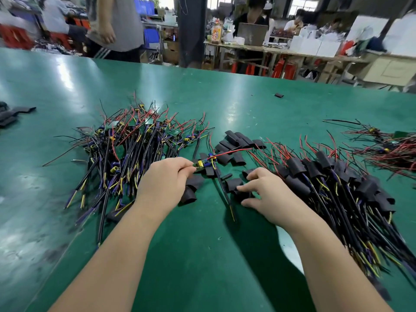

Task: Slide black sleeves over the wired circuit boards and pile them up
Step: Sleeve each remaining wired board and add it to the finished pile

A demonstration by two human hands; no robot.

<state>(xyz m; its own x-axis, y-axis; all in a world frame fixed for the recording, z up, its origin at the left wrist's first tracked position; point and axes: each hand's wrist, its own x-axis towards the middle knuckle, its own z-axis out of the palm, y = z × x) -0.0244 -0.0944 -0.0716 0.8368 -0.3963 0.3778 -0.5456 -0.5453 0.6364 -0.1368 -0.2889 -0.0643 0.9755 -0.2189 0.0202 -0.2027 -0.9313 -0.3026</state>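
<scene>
My left hand (165, 180) pinches a small wired circuit board (201, 164) with a yellow part, its red wire trailing right and its black cable (224, 190) running toward me. My right hand (262, 191) rests with spread, curled fingers on a loose black sleeve (234, 184). More black sleeves (238, 143) lie scattered just beyond both hands. A heap of bare wired boards (135, 140) sits to the left. A pile of sleeved boards (333, 176) lies to the right.
The green table (202, 255) stretches out near me. A few sleeves (13, 113) lie at the far left edge, one stray sleeve (279, 95) farther back. Another bundle of wired boards (389, 147) sits far right. People work at benches behind.
</scene>
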